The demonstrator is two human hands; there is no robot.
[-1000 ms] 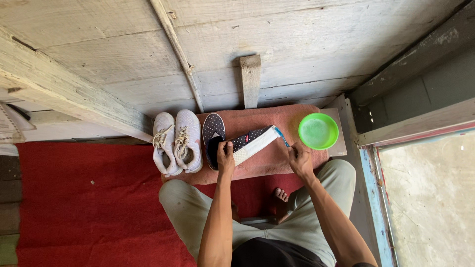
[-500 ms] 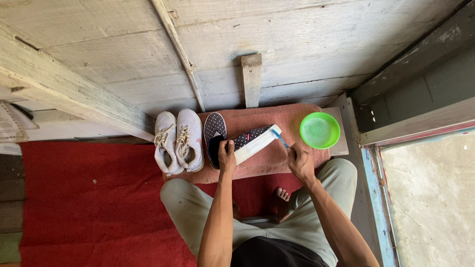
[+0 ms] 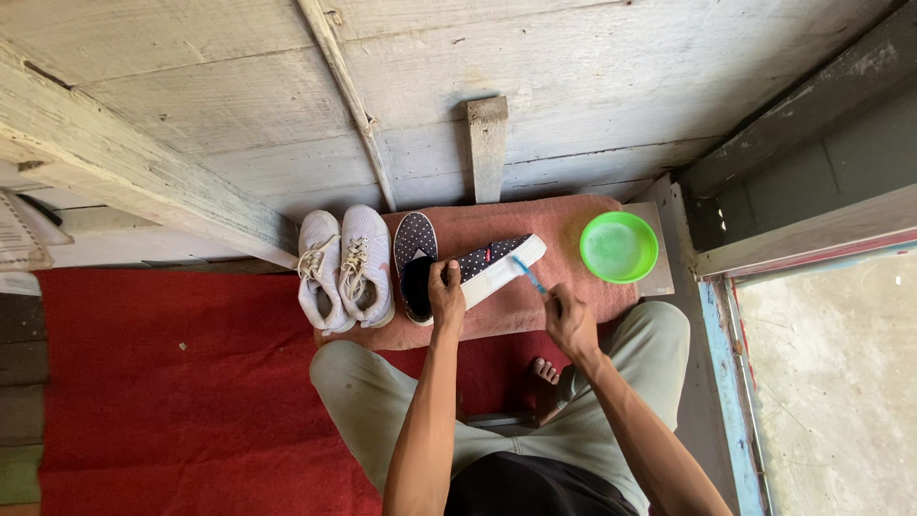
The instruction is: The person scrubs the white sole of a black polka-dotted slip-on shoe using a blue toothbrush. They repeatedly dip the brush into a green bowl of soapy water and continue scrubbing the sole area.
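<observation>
Your left hand point(image 3: 446, 294) clasps the dotted shoe point(image 3: 492, 266), its long axis running toward 2 o'clock; your right hand point(image 3: 569, 320), at its 4 o'clock, grips the blue toothbrush point(image 3: 528, 274) against the white sole.

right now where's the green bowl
In the head view the green bowl sits at the right end of the pink mat, just right of the polka-dot shoe held in the left hand.

sneaker pair point(image 3: 342, 268) left of slip-on shoes point(image 3: 478, 263) | bowl point(image 3: 619, 247) right | all on mat point(image 3: 564, 225)
</observation>
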